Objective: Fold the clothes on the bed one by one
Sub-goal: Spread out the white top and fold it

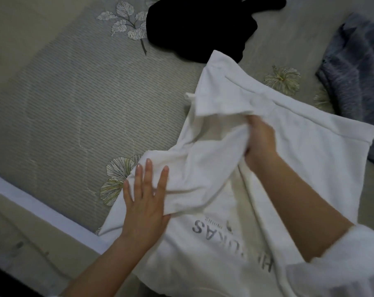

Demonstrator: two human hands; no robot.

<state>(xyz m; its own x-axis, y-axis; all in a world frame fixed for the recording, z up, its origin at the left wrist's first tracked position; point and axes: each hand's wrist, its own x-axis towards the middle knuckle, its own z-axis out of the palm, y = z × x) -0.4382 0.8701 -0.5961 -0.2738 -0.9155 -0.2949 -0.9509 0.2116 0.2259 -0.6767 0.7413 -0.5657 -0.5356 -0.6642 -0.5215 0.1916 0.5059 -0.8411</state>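
A white T-shirt [293, 151] with grey printed letters lies spread on the bed, partly bunched across its middle. My left hand [145, 202] rests flat on the shirt's left side, fingers straight and spread. My right hand [260, 139] grips a bunched fold of the white fabric near the shirt's centre. A black garment [194, 24] lies crumpled at the top. At the right edge sits a grey-blue garment [357, 86] in a heap.
The bed [70, 99] has a grey-green quilted cover with leaf and flower prints. Its white edge [44, 209] runs diagonally at lower left, with floor beyond. Open bed surface stretches to the left of the shirt.
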